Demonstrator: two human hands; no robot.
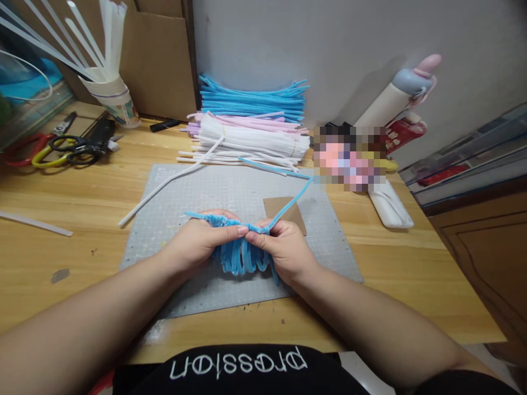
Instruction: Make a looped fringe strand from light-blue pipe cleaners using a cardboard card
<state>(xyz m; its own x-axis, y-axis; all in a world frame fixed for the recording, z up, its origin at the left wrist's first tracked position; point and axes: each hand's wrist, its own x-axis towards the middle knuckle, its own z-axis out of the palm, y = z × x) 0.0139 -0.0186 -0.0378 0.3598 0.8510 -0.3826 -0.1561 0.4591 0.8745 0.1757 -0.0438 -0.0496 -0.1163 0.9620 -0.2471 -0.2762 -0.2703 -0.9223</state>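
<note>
A row of looped blue pipe cleaners (244, 259) hangs between my two hands, above the grey cutting mat (152, 241). My left hand (206, 235) pinches the twisted upper edge at its left part, thumb on top. Close beside it, my right hand (280, 241) grips the same edge, its thumb nearly touching the left thumb. One long blue stem (292, 202) sticks up and right from the right hand, bent back near its top. A short blue end pokes out past the left hand. The fingers beneath the loops are partly hidden.
Bundles of blue (251, 101) and white pipe cleaners (255, 140) lie behind the mat, pink ones between. A brown card piece (288, 208) lies on the mat. Scissors (69, 148) and a paper cup (113, 101) of white sticks stand left; a bottle (387, 104) leans right.
</note>
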